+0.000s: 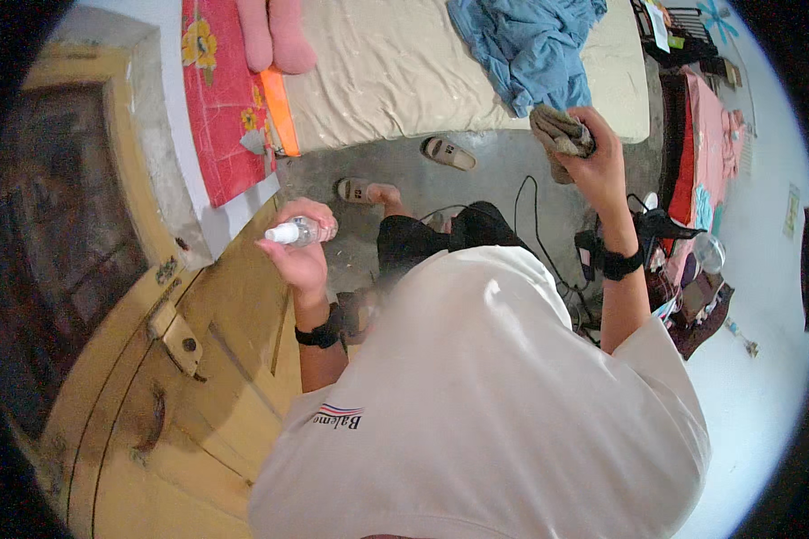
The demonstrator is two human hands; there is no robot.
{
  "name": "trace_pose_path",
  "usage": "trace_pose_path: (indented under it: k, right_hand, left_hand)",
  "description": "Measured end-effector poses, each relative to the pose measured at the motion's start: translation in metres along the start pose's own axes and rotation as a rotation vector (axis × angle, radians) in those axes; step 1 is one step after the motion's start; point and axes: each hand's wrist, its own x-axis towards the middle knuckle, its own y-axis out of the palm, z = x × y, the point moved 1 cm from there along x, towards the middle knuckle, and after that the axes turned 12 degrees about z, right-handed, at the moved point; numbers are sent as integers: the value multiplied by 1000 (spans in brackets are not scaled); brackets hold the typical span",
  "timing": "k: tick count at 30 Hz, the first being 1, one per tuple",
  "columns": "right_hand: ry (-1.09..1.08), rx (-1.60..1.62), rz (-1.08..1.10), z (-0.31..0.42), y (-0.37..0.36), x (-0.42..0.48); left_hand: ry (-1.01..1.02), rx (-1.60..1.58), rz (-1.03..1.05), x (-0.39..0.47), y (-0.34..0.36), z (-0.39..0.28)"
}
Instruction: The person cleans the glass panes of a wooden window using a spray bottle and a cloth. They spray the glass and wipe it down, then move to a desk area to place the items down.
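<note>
My left hand is closed around a small clear bottle with a white cap, which lies tilted across the fingers near the yellow wooden door. A crumpled grey-brown cloth is bunched in my right hand, held up in front of the bed's near edge. Beyond it, a blue garment lies rumpled on the cream-covered mattress. The cloth appears close to the garment's lower end, but whether they touch I cannot tell. Both wrists wear black bands.
On the left are the yellow door with its metal latch and a ledge with a red floral cover. A pink plush toy rests on the bed. Slippers and a black cable lie on the floor; clutter stands right.
</note>
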Motion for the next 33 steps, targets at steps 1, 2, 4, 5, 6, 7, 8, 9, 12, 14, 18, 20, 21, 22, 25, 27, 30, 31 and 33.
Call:
trace_pose_path:
  k: [1, 2, 4, 5, 6, 7, 8, 9, 12, 14, 18, 20, 21, 22, 25, 27, 30, 31, 33]
  right_hand:
    - [-1, -13, -12, -3, -4, -9]
    - [-3, -27, -24, -6, -9, -18]
    - [76, -39, -52, -13, -19, -39]
    - [96, -37, -74, -17, -22, -48]
    - [114, -35, -95, -20, -25, -57]
    - [121, -21, -101, -20, -31, -66]
    - [113, -41, -128, -24, -37, -75]
    - [101, -62, -155, -29, -44, -83]
    - [118, -62, -266, -42, -62, -97]
    - [163, 57, -250, -43, -72, -95]
    - [-88, 81, -219, -32, -77, -76]
    - [-166, 46, -182, -27, -78, -54]
    - [-206, 27, -164, -23, -77, -44]
    - [-187, 101, -107, -15, -75, -35]
    - [-211, 310, 12, 2, -57, -10]
    - [-469, 188, 17, 9, -44, 4]
    - [-648, 135, 78, 32, -37, 4]
    - [-687, 170, 127, 36, -34, 6]
    - [-773, 274, 200, 34, -25, 9]
  left_hand:
    - [-27, -23, 47, 6, 4, 6]
    - [-53, -46, 93, 11, 8, 10]
    - [-68, -6, 138, 21, 18, 15]
    - [-75, 3, 155, 27, 21, 19]
    - [-82, 13, 172, 34, 23, 23]
    - [-84, 7, 183, 41, 25, 25]
    - [-99, 7, 184, 45, 24, 27]
    - [-113, 7, 182, 47, 23, 28]
    - [-60, 39, 223, 53, 26, 14]
    - [27, 102, 224, 53, 36, -5]
    - [120, 136, 191, 31, 48, -40]
    - [196, 187, 130, 13, 51, -45]
    - [214, 201, 92, 0, 52, -45]
    - [233, 215, 51, -13, 55, -44]
    - [298, 191, -145, -57, 66, -27]
    - [299, 224, -246, -92, 74, -13]
    - [274, 226, -449, -148, 111, 8]
    - [281, 260, -510, -170, 118, 14]
    - [254, 280, -644, -211, 142, 23]
